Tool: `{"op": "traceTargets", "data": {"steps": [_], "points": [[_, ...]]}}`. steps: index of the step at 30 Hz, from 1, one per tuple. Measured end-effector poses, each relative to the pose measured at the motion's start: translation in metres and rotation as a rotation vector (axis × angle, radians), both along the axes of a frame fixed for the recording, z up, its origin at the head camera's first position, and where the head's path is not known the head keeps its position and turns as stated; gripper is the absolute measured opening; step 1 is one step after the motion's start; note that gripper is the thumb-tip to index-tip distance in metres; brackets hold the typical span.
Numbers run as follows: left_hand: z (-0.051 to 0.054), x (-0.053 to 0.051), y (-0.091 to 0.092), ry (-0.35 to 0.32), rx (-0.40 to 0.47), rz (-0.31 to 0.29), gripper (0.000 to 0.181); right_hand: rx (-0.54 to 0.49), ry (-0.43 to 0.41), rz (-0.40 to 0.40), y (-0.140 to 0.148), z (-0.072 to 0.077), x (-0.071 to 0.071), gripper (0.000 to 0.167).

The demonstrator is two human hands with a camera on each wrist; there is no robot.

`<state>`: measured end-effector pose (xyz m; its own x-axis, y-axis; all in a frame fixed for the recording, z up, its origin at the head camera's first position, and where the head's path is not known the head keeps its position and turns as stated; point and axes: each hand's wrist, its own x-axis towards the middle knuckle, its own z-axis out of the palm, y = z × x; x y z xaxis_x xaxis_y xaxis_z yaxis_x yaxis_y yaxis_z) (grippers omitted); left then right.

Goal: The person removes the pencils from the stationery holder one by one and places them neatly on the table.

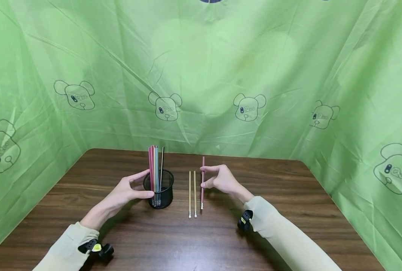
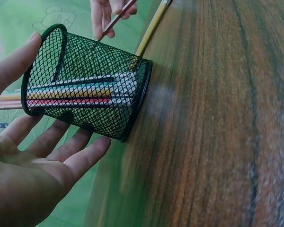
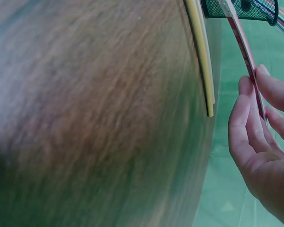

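Note:
A black mesh pencil cup (image 1: 166, 197) stands upright on the table, holding several pencils (image 2: 80, 97) with pink, blue and other colours, plus a dark one (image 1: 162, 160) leaning apart. My left hand (image 1: 126, 191) holds the cup from its left side, thumb at the near rim and fingers round the far side. To the right, my right hand (image 1: 224, 180) pinches a pink-red pencil (image 1: 202, 195) between thumb and fingers, its eraser end toward me. In the right wrist view that pencil (image 3: 244, 52) is off the table. Two yellow pencils (image 1: 189, 195) lie side by side between cup and right hand.
The brown wooden table (image 1: 173, 244) spreads under both arms. A green cloth (image 1: 207, 67) with printed bear heads hangs behind and along both sides. Each wrist carries a black strapped camera (image 1: 244, 221).

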<state>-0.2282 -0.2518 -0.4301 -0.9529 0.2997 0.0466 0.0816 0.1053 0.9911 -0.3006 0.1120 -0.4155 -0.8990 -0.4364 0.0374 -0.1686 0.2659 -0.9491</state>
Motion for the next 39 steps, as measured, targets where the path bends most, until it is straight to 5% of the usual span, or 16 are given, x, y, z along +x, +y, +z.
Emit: {"op": "traceTargets", "data": {"steps": [7,17,39], "points": [[-0.001,0.0,0.0,0.009,-0.003,0.005,0.088,0.038,-0.021,-0.009,0.0,-0.007,0.002,0.061],[0.0,0.0,0.0,0.017,-0.007,0.005,0.087,0.195,0.059,-0.075,-0.002,-0.009,0.004,0.059],[-0.001,-0.001,0.0,0.011,0.005,0.009,0.088,0.228,0.021,-0.081,-0.01,-0.017,0.001,0.057]]}}
